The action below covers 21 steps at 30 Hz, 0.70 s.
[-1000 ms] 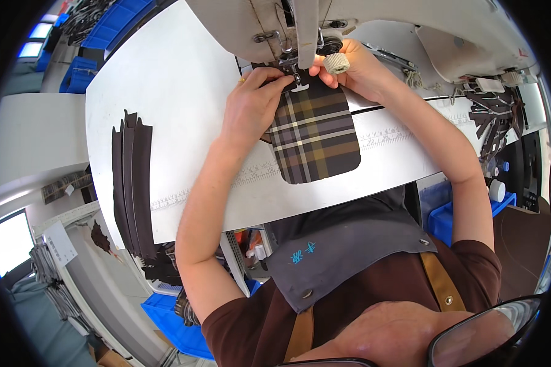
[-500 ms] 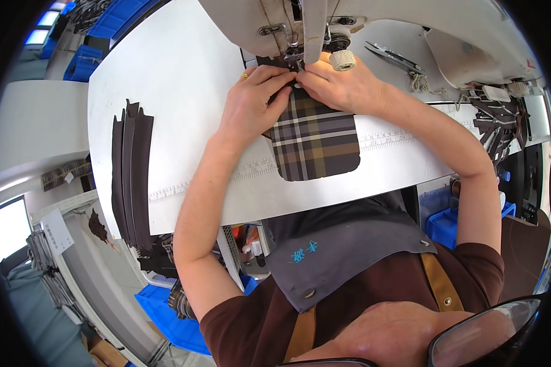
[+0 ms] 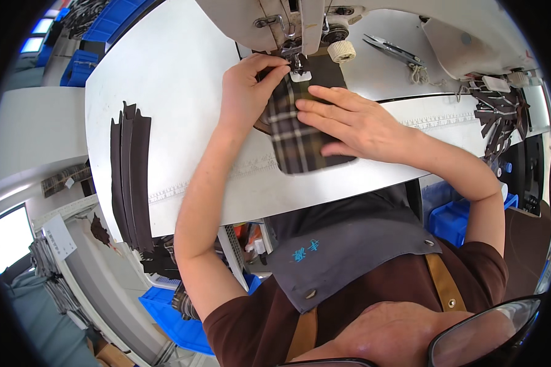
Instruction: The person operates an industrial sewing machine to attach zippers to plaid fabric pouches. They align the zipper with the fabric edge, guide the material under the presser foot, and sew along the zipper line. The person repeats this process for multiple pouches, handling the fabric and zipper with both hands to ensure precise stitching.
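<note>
A dark plaid fabric piece point(image 3: 294, 137) with rounded corners lies under the sewing machine's presser foot point(image 3: 297, 61). Its lower part is slightly blurred. My left hand point(image 3: 242, 92) pinches the piece's upper left edge with thumb and forefinger, close beside the foot. Flat on the right side of the plaid rests my right hand point(image 3: 364, 125), its fingers stretched out and apart. Plain dark material point(image 3: 329, 72) shows behind the foot, to its right. The needle's tip is too small to make out.
The sewing machine head point(image 3: 257, 21) overhangs the white table point(image 3: 183, 104). Long dark strips point(image 3: 131, 177) lie at the left. Thread snips point(image 3: 393, 49) sit to the right of the machine, with a bundle of dark strips point(image 3: 499, 119) at the far right. Blue bins point(image 3: 177, 318) stand below.
My right hand has moved from beside the presser foot down and right onto the plaid, its fingers spreading. My left hand stays near the foot. The fabric piece has shifted slightly up and left.
</note>
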Available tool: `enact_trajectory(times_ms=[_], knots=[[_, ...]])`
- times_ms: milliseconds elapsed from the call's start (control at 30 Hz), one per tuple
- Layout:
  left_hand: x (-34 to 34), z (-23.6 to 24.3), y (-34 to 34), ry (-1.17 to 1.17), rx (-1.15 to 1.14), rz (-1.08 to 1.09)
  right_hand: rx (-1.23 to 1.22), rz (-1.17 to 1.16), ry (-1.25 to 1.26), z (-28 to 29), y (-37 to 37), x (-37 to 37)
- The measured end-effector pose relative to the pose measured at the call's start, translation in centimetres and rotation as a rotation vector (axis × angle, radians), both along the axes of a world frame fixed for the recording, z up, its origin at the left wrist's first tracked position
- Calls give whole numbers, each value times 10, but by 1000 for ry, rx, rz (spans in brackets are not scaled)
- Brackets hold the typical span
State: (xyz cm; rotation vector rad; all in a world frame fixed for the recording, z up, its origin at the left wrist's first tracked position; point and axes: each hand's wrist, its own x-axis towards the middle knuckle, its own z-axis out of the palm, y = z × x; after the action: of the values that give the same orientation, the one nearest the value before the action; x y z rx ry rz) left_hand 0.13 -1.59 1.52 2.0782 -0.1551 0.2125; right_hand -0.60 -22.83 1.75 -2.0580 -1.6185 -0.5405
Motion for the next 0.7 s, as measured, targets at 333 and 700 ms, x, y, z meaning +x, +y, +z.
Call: enact_trajectory(times_ms=[333, 700], knots=[[9, 5, 23, 64, -56, -218, 242, 71, 326, 5, 37, -2], [5, 12, 7, 143, -16, -59, 22, 136, 171, -9, 8, -3]])
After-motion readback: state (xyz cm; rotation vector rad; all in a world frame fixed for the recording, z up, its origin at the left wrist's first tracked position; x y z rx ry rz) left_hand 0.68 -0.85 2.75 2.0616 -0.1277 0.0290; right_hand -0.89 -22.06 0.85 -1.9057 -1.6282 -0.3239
